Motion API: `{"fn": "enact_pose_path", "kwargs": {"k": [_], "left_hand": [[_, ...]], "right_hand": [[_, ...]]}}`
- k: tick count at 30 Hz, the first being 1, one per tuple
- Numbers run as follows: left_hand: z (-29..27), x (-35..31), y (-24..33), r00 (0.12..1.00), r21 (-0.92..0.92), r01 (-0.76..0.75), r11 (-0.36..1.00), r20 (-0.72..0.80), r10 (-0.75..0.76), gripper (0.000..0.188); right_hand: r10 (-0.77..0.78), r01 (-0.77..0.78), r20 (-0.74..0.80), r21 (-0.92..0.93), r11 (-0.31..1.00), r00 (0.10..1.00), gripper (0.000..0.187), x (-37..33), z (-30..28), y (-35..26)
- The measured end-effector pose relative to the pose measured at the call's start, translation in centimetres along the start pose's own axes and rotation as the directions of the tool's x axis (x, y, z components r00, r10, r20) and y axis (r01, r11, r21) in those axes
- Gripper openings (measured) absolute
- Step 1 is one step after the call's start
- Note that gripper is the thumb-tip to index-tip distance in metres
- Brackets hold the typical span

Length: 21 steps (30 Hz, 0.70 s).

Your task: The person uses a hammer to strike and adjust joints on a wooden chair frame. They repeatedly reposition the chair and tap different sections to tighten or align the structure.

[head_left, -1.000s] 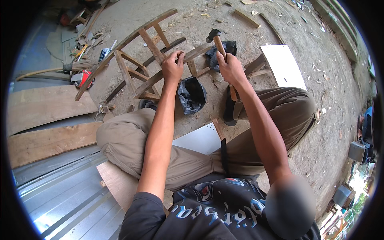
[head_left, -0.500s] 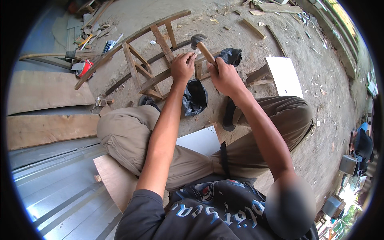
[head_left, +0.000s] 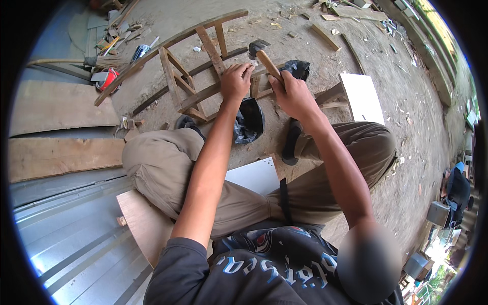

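In my right hand [head_left: 293, 95] is a claw hammer, its wooden handle [head_left: 269, 65] gripped in closed fingers. The dark metal hammer head [head_left: 259, 48] is raised just beyond my left fingertips. My left hand [head_left: 235, 81] rests over a rail of a wooden frame [head_left: 206, 95], which lies on the ground and looks like a chair or stool frame. The left thumb and fingers are pinched together at the rail; whatever is between them is too small to make out.
Black plastic bags [head_left: 249, 121] lie by my feet and beyond my right hand. A white-topped wooden piece [head_left: 363, 98] stands at the right. Wide boards [head_left: 66, 160], a broom [head_left: 101, 61] and a red container [head_left: 107, 79] are at the left. Wood scraps litter the ground.
The view has shifted slightly. The hammer head has turned a little above the frame; my left hand keeps its place on the rail.
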<state>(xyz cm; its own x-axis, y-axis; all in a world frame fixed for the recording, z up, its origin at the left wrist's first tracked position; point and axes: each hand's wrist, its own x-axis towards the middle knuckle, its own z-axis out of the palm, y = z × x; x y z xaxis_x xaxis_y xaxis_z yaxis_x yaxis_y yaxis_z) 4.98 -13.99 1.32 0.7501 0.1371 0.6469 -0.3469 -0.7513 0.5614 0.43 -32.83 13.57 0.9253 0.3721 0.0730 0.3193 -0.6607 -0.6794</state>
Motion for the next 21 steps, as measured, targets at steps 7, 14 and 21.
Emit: {"fn": "enact_pose_path", "kwargs": {"k": [7,14,21], "left_hand": [[-0.3,0.0,0.2,0.997,-0.014,0.069,0.998,0.03,-0.068,0.019],[-0.1,0.1,0.2,0.997,-0.026,0.075,0.997,0.015,-0.075,0.018],[-0.2,0.0,0.4,0.999,-0.03,0.049,0.998,0.003,-0.049,0.019]], "right_hand": [[0.004,-0.003,0.026,-0.027,1.0,1.0,0.031,0.5,-0.9,-0.2],[-0.037,0.036,-0.043,-0.017,0.999,0.998,0.034,0.6,0.0,0.9],[-0.004,0.005,0.02,-0.025,1.0,1.0,0.031,0.4,-0.4,0.4]]}}
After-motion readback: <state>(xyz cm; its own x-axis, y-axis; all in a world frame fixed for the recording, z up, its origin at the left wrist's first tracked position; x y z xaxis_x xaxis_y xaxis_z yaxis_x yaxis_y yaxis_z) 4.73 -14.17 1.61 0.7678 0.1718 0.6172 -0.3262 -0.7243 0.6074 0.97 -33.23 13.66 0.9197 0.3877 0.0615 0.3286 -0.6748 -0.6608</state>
